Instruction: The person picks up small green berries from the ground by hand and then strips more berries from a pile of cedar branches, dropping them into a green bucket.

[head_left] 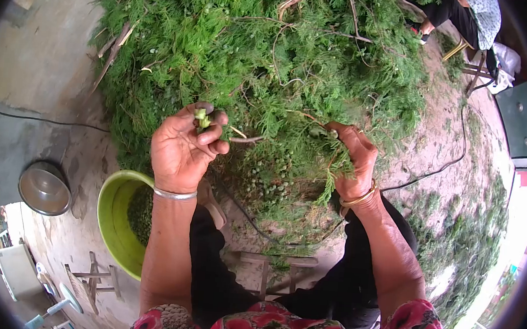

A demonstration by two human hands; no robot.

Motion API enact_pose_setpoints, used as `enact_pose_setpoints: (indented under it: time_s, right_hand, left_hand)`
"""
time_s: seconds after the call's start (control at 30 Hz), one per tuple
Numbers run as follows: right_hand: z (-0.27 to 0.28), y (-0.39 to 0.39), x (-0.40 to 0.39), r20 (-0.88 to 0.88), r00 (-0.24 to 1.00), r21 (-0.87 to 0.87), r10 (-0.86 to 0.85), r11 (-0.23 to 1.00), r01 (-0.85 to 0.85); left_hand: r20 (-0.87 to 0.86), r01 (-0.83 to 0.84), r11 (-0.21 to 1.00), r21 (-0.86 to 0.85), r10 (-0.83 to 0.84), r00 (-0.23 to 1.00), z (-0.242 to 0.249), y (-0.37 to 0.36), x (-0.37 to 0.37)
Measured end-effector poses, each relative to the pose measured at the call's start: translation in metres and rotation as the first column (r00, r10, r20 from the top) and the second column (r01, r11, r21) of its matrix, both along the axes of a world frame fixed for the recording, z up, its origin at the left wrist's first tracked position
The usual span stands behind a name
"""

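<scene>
My left hand (181, 152) is turned palm up with its fingers curled around a few small green cones (202, 119). A thin bare twig (247, 140) shows just beyond its fingertips. In my right hand (355, 162) is a leafy conifer sprig (332, 151), pinched between thumb and fingers, its green fronds hanging on the palm side. Both hands are above the near edge of a large heap of cut conifer branches (260, 47). Loose small green cones (268, 180) lie among fronds on the ground between my hands.
Left of my forearm stands a lime-green bucket (109, 214) partly filled with small green cones. Further left is a metal bowl (45, 187); a wooden stool (93, 278) is below it. A black cable (436, 172) crosses the ground. Another person (461, 16) sits at the upper right.
</scene>
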State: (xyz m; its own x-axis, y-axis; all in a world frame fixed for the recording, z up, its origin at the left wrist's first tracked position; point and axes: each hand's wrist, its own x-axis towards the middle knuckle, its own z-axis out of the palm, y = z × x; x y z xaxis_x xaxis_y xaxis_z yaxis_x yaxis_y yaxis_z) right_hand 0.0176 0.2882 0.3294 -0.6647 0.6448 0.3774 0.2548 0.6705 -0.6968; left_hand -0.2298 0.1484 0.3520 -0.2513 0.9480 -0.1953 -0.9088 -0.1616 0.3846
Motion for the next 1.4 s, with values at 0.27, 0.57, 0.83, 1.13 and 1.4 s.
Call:
enact_pose_setpoints:
  time_s: [0.27, 0.57, 0.83, 1.13, 1.4]
  right_hand:
    - [-0.006, -0.005, -0.005, -0.144, 0.990, -0.209, 0.003, 0.977, -0.033]
    - [-0.006, -0.009, -0.006, -0.103, 0.980, -0.220, 0.172, 0.957, -0.192]
    - [-0.024, -0.006, -0.005, -0.265, 0.941, -0.426, 0.213, 0.849, -0.312]
    - [-0.011, -0.013, -0.008, -0.572, 0.739, -0.821, -0.357, 0.249, -0.514]
    - [-0.008, 0.005, -0.004, 0.067, 0.996, 0.184, 0.060, 0.980, -0.071]
  left_hand:
    - [-0.466, -0.079, 0.969, -0.234, -0.041, 0.884, -0.001, 0.010, 0.037]
    - [-0.822, -0.089, 0.976, -0.197, -0.115, 0.557, -0.003, 0.019, 0.056]
    - [-0.520, -0.046, 0.971, -0.235, -0.086, 0.850, 0.004, 0.013, 0.049]
    - [-0.117, -0.131, 0.991, -0.011, 0.128, 0.985, 0.019, 0.005, 0.021]
    - [-0.548, -0.081, 0.992, 0.093, 0.119, 0.828, 0.007, -0.005, 0.021]
